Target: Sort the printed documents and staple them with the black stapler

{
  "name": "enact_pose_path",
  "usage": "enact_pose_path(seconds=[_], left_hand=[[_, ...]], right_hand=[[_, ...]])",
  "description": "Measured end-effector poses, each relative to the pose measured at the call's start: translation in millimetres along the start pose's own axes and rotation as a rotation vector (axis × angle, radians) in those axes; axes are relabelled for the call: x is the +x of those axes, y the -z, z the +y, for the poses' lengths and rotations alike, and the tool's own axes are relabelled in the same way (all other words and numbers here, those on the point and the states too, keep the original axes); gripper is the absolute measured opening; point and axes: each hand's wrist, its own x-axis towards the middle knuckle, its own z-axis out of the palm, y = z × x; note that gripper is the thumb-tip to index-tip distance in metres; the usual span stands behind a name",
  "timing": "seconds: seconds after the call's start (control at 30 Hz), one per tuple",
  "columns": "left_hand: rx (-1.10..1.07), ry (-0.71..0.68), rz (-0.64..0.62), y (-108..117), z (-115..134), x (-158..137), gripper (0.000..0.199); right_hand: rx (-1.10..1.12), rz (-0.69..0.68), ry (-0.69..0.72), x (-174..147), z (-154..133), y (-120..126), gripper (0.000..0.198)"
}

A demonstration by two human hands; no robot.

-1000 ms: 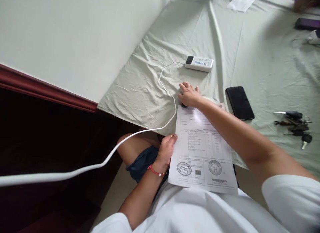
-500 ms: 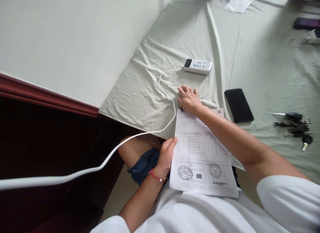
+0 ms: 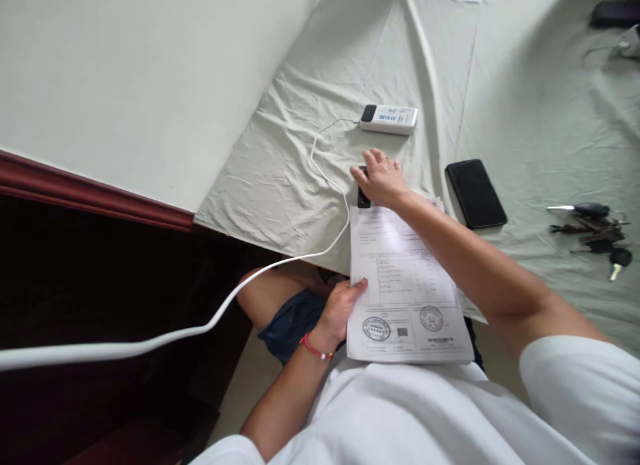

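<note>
My left hand [image 3: 345, 308] grips the left edge of a stack of printed, stamped papers [image 3: 390, 278], its thumb on top of the sheets. The stack lies partly on the cloth-covered table and reaches over its edge towards my lap. At the papers' top edge, my right hand [image 3: 381, 178] lies with fingers apart over a small black object [image 3: 363, 197]. Most of that object is hidden beneath the hand, so its kind is unclear. My right forearm crosses the upper right of the papers.
A white power bank [image 3: 389, 120] lies beyond my right hand, its white cable [image 3: 225, 312] running down to the left. To the right are a black phone [image 3: 476, 193] and a bunch of keys [image 3: 595, 232]. Another dark device [image 3: 615, 14] sits at the far right.
My right hand has spread and shifted slightly, showing more of the black object. My left thumb reaches farther over the papers, which now lie straighter. The view has tilted slightly.
</note>
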Motion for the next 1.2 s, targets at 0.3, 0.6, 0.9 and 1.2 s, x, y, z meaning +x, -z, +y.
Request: enact_pose_path(seconds=[0.3, 0.6, 0.9, 1.2], left_hand=[[-0.033, -0.013, -0.029, 8, -6, 1, 0.044], [-0.024, -0.027, -0.034, 6, -5, 1, 0.049], [-0.007, -0.033, -0.017, 6, -6, -2, 0.053], [-0.020, -0.040, -0.021, 5, -5, -1, 0.050]], right_hand=[[-0.220, 0.470, -0.456, -110, 102, 71, 0.093], [-0.252, 0.419, -0.615, -137, 122, 46, 0.109], [-0.278, 0.402, -0.673, -123, 118, 44, 0.103], [-0.268, 0.440, -0.674, -128, 119, 48, 0.085]])
